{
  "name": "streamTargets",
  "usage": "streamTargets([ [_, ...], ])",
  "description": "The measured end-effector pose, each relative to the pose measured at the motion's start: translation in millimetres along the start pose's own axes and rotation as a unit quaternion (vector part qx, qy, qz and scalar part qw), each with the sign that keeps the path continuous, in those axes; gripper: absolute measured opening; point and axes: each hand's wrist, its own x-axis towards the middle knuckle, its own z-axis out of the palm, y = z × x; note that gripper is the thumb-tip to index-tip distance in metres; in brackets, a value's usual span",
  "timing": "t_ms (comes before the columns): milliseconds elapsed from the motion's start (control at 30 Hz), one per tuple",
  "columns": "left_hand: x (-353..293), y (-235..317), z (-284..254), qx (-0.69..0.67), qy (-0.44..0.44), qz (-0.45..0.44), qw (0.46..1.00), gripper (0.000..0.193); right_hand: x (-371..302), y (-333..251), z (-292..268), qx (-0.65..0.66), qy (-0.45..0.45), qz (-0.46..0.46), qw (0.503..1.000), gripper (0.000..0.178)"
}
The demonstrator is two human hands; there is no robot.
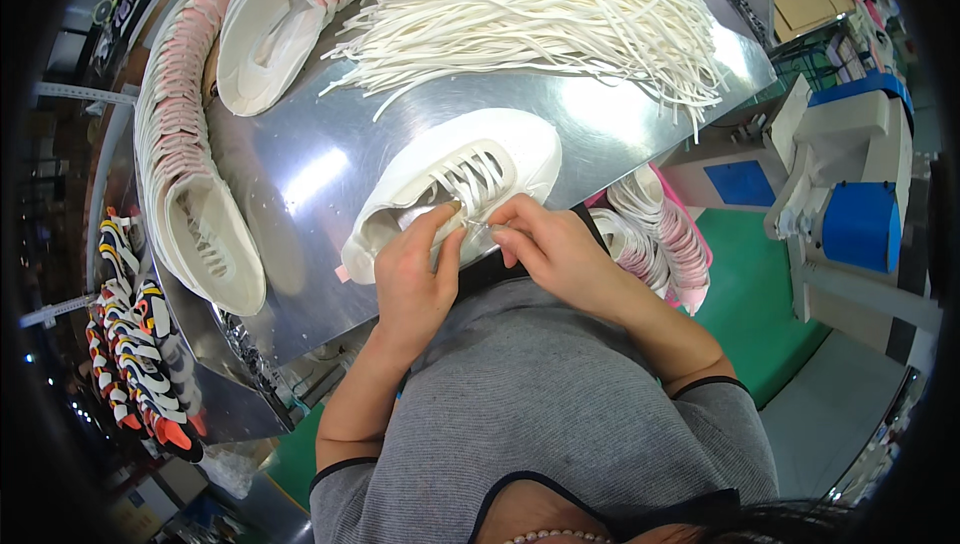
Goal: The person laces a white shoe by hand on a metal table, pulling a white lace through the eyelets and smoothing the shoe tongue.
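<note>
A white shoe upper [455, 179] lies on the shiny metal table [310, 174], partly laced, toe pointing up and right. My left hand [415, 279] grips its near edge by the tongue, thumb and fingers pinched on the material. My right hand [550, 244] pinches the end of a white lace [478, 224] at the lower eyelets. The two hands almost touch. A loose heap of white laces [540, 19] lies at the far side of the table.
Stacked rows of white and pink shoe uppers [185, 154] curve along the table's left and far edge. More uppers [660, 234] sit in a pink bin to the right. Colourful shoes [135, 344] hang lower left. A blue and white machine [850, 194] stands on the right over green floor.
</note>
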Motion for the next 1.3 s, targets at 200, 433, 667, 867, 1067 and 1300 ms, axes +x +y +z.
streamTargets([
  [200, 0.3, -1.5, 2.3, 0.001, 0.012, 0.024, 1.0, 0.022, 2.2, 0.8, -1.1, -0.009, -0.005, 0.003, 1.0, 0.016],
  [433, -3.8, -2.3, 11.0, 0.127, 0.023, 0.119, 0.985, 0.024, 9.7, 9.4, 13.9, -0.044, 0.014, 0.023, 0.999, 0.017],
  [667, -6.6, -1.1, 9.1, 0.047, 0.01, 0.112, 0.993, 0.024, 19.3, 0.0, 15.9, 0.125, -0.028, 0.097, 0.987, 0.015],
  [867, -0.4, 0.0, -5.7, 0.026, -0.03, 0.043, 0.998, 0.024, 10.7, -25.7, -22.4, -0.132, -0.061, 0.048, 0.988, 0.017],
  [1067, 5.9, 1.8, -23.8, -0.067, -0.16, -0.036, 0.984, 0.024, 39.7, 7.6, -18.6, -0.143, 0.113, -0.07, 0.981, 0.015],
  [1300, -6.4, -9.2, -41.8, 0.101, -0.19, 0.112, 0.97, 0.029, 50.7, 35.8, 1.5, -0.177, 0.242, -0.171, 0.938, 0.017],
])
